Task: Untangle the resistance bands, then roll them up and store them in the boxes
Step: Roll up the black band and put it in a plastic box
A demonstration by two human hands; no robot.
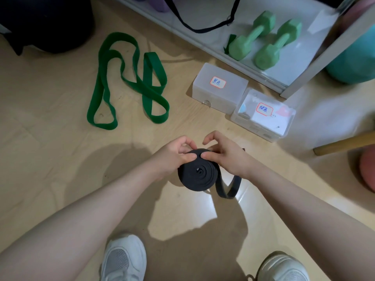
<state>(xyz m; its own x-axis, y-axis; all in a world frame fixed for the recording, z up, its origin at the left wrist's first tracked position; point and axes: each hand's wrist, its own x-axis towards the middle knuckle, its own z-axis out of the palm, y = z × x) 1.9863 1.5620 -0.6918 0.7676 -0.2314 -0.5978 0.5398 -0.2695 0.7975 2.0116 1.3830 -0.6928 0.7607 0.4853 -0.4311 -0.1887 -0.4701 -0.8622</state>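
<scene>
Head view: left hand (176, 157) and right hand (225, 157) both pinch the black band (197, 173), coiled, spiral face toward the camera (loose tail hanging under the right wrist). Green band (125, 82) sprawls beyond the left hand; two boxes (220, 88) beyond the right.

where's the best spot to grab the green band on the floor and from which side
Take the green band at the long loop end nearest the person, bottom left of its sprawl, coming down from above. It lies flat on the floor, so pinch across the strap's width. That end sits free of the crossings on the right side, so lifting there should let the tangle hang open.
</scene>
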